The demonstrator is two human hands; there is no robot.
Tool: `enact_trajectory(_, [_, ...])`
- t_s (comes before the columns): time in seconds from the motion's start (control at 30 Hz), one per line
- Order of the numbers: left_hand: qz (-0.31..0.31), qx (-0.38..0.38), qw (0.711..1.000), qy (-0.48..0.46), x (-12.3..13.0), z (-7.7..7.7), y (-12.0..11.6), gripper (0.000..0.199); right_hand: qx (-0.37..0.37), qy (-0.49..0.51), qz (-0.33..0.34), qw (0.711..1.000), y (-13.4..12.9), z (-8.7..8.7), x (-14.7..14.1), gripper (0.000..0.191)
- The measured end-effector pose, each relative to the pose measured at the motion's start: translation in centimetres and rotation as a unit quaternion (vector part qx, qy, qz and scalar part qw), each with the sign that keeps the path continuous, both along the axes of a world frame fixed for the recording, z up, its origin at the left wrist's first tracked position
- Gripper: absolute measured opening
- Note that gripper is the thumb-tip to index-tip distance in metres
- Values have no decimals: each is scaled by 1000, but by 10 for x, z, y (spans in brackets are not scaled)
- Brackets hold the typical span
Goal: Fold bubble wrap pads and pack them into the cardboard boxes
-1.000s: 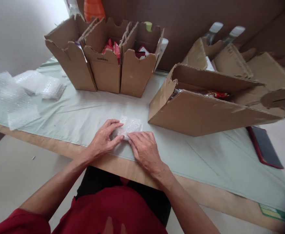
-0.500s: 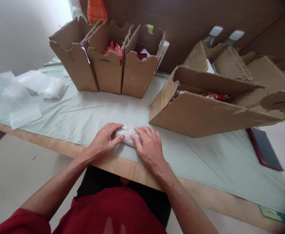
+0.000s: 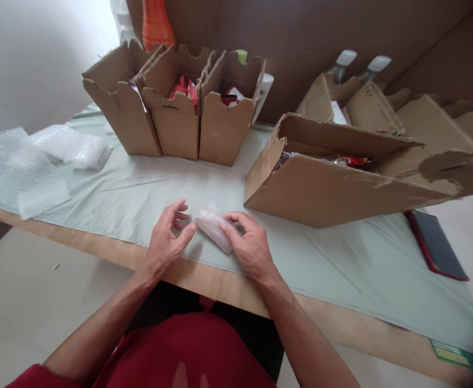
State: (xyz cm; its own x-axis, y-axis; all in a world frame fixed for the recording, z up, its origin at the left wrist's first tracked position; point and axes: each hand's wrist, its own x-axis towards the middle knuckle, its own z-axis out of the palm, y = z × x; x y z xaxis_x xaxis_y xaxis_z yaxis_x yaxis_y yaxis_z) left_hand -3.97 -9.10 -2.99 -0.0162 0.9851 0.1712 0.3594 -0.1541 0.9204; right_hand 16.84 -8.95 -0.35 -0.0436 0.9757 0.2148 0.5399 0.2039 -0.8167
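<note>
Rolled bubble wrap (image 3: 214, 231) had swung from nearly level to a slant, and the left hand (image 3: 167, 240) had opened away from it; the right hand (image 3: 253, 245) grasped its right side, on or just above the worktop (image 3: 139, 213); the left fingers were released beside the other end, thumb contact not determinable. Behind stood three upright cartons: the middle carton (image 3: 173, 129) held red packets (image 3: 184, 89), the right carton (image 3: 224, 129) a red-and-white packet (image 3: 232, 97), the left carton (image 3: 125, 118) something purplish, mostly hidden; the large carton (image 3: 333, 191) contained a red packet (image 3: 356, 161), partly masked by its wall; two white-capped bottles (image 3: 345, 58) were half concealed; an orange bottle (image 3: 157, 27) was cut off at the top; the roll's inside could not be seen.
</note>
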Motion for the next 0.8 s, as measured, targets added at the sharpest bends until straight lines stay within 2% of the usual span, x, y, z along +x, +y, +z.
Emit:
enact_trajectory(0.07, [-1, -40, 997, -72, 6, 2, -12, 56, 0, 56, -38, 998, -5, 4, 0, 12])
enact_trajectory(0.17, [-86, -102, 977, -164, 23, 10, -24, 55, -1, 105, -68, 992, -15, 7, -4, 14])
enact_trajectory(0.23, [-116, -135, 960, -217, 34, 16, -25, 50, -11, 112, -53, 992, -25, 6, -8, 13])
enact_trajectory(0.33, [-98, -179, 942, -266, 44, 25, -20, 45, -22, 101, -28, 994, -38, 3, -2, 14])
enact_trajectory(0.43, [-121, -192, 950, -215, 44, 32, -18, 36, -38, 114, -8, 993, -44, 5, 16, 39])
enact_trajectory(0.5, [-156, -180, 961, -143, 46, 36, -20, 26, -78, 130, 34, 988, -44, 14, 28, 62])
enact_trajectory(0.53, [-176, -175, 963, -109, 48, 38, -22, 23, -102, 130, 62, 984, -44, 19, 33, 67])
enact_trajectory(0.6, [-207, -170, 962, -57, 53, 39, -26, 20, -135, 108, 105, 979, -43, 31, 38, 54])
enact_trajectory(0.67, [-223, -174, 959, -27, 57, 38, -27, 21, -140, 77, 113, 981, -44, 40, 39, 27])
enact_trajectory(0.73, [-232, -185, 955, -14, 59, 37, -27, 25, -121, 66, 84, 987, -45, 44, 41, 11])
enact_trajectory(0.8, [-255, -207, 944, -15, 60, 36, -25, 27, -100, 66, 44, 992, -48, 46, 46, 6])
